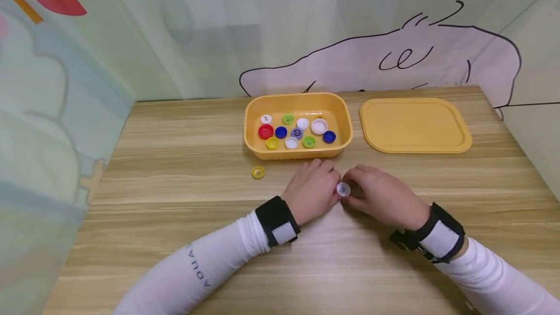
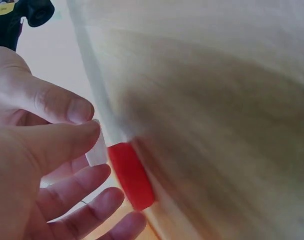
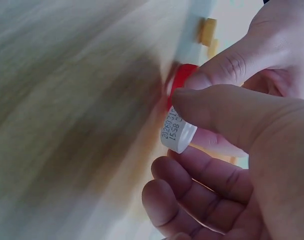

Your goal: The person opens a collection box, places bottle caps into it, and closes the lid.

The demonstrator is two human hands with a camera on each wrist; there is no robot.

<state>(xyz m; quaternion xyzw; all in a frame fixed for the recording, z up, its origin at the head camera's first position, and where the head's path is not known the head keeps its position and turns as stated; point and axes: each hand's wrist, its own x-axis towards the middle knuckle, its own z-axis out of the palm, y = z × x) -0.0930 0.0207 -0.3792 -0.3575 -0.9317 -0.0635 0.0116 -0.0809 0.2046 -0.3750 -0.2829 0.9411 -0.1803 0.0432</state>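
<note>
Both hands meet at a small white bottle cap just above the table, in front of the box. My right hand pinches this cap; printed digits mark its side in the right wrist view. The thumb of my left hand meets the cap's edge from the other side, with its other fingers curled around. A red bottle cap is right beside or partly beneath the white cap; which of these, I cannot tell. In the head view the hands and white cap hide most of the red one.
A yellow plastic box behind the hands holds several coloured caps, including a red cap and a blue cap. Its flat yellow lid lies to the right. One yellow cap lies outside, front left. A wall borders the table's back.
</note>
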